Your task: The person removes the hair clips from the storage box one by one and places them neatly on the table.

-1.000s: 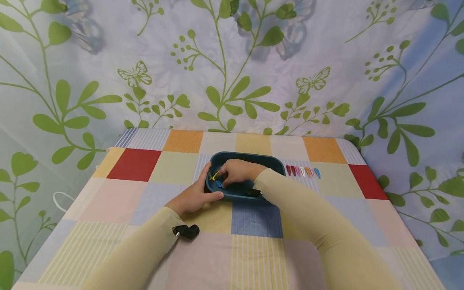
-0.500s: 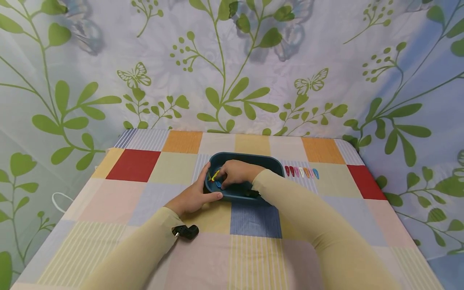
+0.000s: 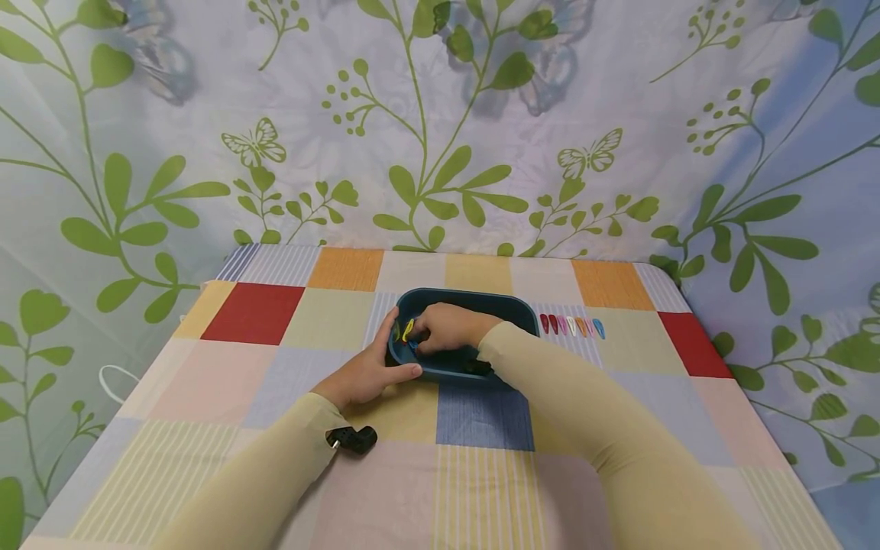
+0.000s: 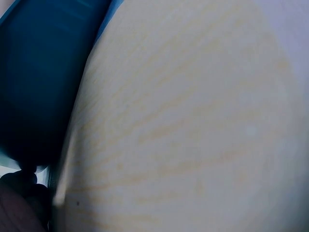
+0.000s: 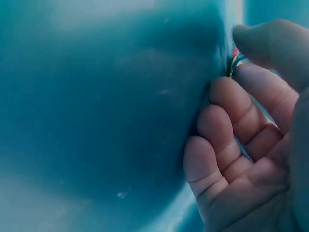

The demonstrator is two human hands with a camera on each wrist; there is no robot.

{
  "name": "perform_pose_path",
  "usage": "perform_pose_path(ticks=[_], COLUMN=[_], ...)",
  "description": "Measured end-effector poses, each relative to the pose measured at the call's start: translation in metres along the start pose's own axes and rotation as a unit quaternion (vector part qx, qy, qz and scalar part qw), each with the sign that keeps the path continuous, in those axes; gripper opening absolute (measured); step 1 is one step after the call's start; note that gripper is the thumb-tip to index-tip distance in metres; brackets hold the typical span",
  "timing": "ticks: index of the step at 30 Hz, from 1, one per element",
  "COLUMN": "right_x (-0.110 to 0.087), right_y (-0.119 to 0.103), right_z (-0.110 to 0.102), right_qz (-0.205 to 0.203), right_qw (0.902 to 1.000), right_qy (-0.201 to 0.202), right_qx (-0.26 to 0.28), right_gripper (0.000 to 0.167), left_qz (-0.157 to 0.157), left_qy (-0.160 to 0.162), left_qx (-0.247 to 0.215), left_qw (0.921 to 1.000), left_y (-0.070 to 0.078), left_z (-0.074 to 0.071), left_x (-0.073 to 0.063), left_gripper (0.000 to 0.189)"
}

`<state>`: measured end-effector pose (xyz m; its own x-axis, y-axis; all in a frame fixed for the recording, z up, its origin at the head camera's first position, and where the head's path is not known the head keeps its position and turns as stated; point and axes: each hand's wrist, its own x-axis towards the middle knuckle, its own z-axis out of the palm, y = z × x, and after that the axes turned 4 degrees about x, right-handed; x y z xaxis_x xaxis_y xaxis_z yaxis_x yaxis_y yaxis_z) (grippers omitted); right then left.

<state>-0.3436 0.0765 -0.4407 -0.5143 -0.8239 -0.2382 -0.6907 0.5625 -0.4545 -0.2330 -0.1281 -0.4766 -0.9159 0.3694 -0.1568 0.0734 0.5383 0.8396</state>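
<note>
A dark blue oblong tray [image 3: 512,299] stands on the table, with hair clips at its left end. My left hand [image 3: 364,373] rests against the tray's left corner, fingers straight along the outer side and thumb along the front rim. My right hand [image 3: 450,327] reaches down inside the tray, fingers loosely bent. Near its fingertips lie a yellow hair clip [image 3: 409,330] and a partly hidden blue clip [image 3: 413,345]. From the right wrist, thumb [image 5: 275,46] and forefinger stand apart, with bits of coloured clips [image 5: 235,62] just beyond them. The left wrist view shows mostly cloth.
Right of the tray a neat row of hair clips [image 3: 572,326] lies on the patchwork tablecloth [image 3: 481,416], in red, pink, white, orange and blue. A leaf-patterned curtain [image 3: 440,130] hangs behind the table. A white cable [image 3: 113,382] loops off the left edge.
The yellow clip by my right fingertips has turned and shifted slightly, and the blue clip is now more covered. My left hand and the tray have stayed put.
</note>
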Motion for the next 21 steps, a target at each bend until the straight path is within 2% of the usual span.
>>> perform_pose_path(ticks=[7, 13, 16, 21], right_x=[0.0, -0.001, -0.003, -0.005], right_y=[0.014, 0.016, 0.013, 0.01], right_z=[0.001, 0.001, 0.0, -0.002], right_qz=[0.001, 0.013, 0.027, 0.061], right_qw=[0.998, 0.9941, 0.991, 0.982], right_qy=[0.027, 0.076, 0.097, 0.111], right_qx=[0.056, 0.076, 0.088, 0.141], right_gripper=[0.029, 0.025, 0.025, 0.023], left_qz=[0.003, 0.009, 0.011, 0.012], left_qy=[0.001, -0.002, -0.003, -0.003], left_qx=[0.01, 0.0, 0.0, 0.0], left_qw=[0.9999, 1.0, 0.9999, 0.9999], left_y=[0.001, 0.003, 0.002, 0.001], left_z=[-0.001, -0.001, -0.001, -0.002], left_x=[0.0, 0.0, -0.001, -0.001], left_gripper=[0.116, 0.116, 0.116, 0.115])
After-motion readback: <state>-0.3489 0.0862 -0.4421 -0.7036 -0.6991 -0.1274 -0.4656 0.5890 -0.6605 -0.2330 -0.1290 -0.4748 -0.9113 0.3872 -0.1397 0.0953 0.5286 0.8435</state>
